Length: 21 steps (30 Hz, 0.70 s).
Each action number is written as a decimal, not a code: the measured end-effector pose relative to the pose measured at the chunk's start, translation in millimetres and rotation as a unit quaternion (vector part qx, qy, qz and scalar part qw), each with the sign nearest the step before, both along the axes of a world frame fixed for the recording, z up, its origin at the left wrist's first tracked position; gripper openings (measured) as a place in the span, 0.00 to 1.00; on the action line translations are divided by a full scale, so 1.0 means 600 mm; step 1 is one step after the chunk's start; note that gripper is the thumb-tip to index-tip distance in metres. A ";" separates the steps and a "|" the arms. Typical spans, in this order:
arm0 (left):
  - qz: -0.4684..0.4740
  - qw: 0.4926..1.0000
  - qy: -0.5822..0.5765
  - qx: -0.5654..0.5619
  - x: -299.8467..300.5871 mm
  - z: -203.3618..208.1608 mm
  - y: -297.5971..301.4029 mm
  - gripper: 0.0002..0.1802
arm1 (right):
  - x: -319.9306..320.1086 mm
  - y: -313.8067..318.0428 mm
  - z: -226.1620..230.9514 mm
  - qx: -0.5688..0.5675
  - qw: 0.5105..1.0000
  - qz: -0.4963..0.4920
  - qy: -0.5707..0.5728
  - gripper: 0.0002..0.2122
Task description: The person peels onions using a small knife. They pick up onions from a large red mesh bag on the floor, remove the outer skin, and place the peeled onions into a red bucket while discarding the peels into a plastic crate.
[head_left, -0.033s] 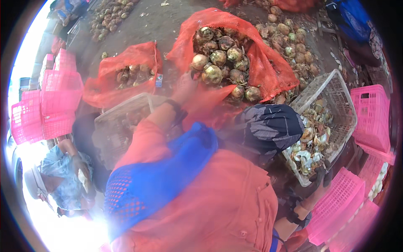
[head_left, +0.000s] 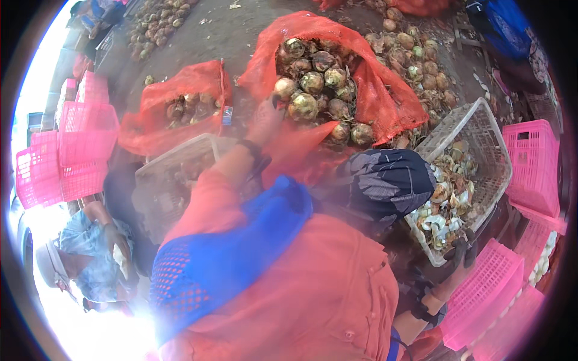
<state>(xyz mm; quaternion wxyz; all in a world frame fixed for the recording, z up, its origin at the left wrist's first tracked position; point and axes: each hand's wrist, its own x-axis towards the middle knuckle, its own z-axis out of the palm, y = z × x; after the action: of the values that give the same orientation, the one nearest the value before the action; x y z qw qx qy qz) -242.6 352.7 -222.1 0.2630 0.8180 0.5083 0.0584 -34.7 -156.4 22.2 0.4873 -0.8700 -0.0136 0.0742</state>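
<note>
My left hand (head_left: 267,118), its wrist in a dark band, reaches to the near left edge of a large red mesh sack (head_left: 289,27). A small dark spot shows at its fingertips, right beside a brown-skinned onion (head_left: 285,88); haze blurs the fingers, so their grip is unclear. More onions (head_left: 312,83) fill the sack's mouth. My right hand (head_left: 460,254), in a dark glove, has its fingers apart at the near corner of a whitish plastic crate (head_left: 501,147). Inside that crate lie onion skins and scraps (head_left: 442,210). Dark patterned cloth (head_left: 385,183) lies between my arms.
A smaller red sack of onions (head_left: 177,84) and a hazy pale crate (head_left: 171,156) are on the left. Loose onions (head_left: 421,72) spread at the far right. Pink crates (head_left: 90,132) stack up left; others (head_left: 530,168) stand right. A person in a pale hat (head_left: 51,262) works at lower left.
My left hand has moved slightly farther up toward the onion at the sack's edge. My right hand's gloved fingers have shifted and spread a little beside the crate corner.
</note>
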 end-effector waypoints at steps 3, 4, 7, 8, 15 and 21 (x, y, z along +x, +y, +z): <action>0.122 0.992 0.003 -0.016 0.029 0.011 0.041 0.29 | 0.004 0.005 -0.013 0.017 1.000 0.015 -0.007 0.20; 0.116 0.992 -0.045 0.035 0.029 -0.049 0.072 0.29 | 0.003 0.000 -0.014 0.016 1.000 0.008 -0.011 0.20; 0.055 0.993 -0.106 -0.016 0.026 -0.166 0.150 0.30 | 0.015 -0.030 -0.030 0.019 1.000 -0.004 0.013 0.20; 0.093 0.958 -0.215 -0.163 0.028 -0.186 0.166 0.27 | 0.022 -0.037 -0.032 -0.006 0.999 0.000 0.041 0.20; 0.251 0.888 -0.265 -0.280 0.061 -0.195 0.165 0.36 | 0.015 -0.013 -0.041 -0.014 0.999 -0.014 0.040 0.20; 0.209 0.755 -0.436 -0.443 0.033 -0.184 0.185 0.15 | 0.018 -0.011 -0.035 0.016 0.998 -0.033 0.057 0.20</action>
<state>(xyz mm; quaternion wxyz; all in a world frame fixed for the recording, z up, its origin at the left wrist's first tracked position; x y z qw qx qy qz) -222.9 464.0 -332.5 0.7703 0.3692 0.4662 0.2302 -24.1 -163.2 1.5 0.5032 -0.8565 0.0411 0.1071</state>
